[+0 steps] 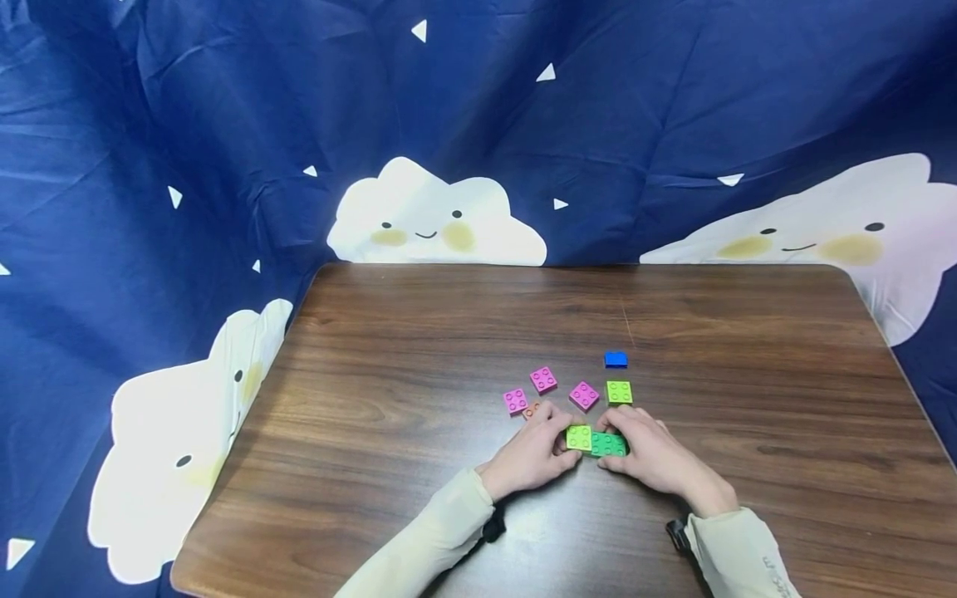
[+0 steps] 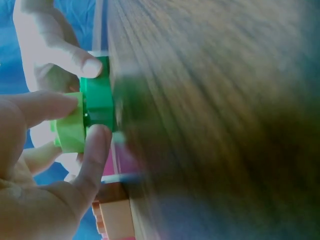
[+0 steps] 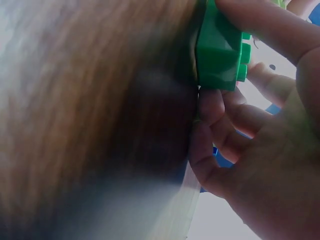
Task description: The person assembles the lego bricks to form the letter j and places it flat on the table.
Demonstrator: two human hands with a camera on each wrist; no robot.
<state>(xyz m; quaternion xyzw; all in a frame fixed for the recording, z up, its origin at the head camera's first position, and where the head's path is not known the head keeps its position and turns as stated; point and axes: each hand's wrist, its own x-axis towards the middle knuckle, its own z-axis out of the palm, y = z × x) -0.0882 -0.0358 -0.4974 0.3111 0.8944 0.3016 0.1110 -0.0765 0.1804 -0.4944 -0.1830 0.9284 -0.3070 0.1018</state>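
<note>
The left hand (image 1: 532, 453) pinches a square, studded lime plastic block (image 1: 579, 438) atop a green block (image 1: 609, 445) gripped by the right hand (image 1: 660, 453), at a wood-grain bench (image 1: 389, 357). Creased blue cloud-print cloth (image 1: 478, 91) hangs behind.

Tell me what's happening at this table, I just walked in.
A person's left hand holds a lime block on one end of a green block, which the right hand grips. Whether the two are fully pressed together is hard to tell. Also on the table lie three pink blocks, an orange block, another lime block and a blue block.
</note>
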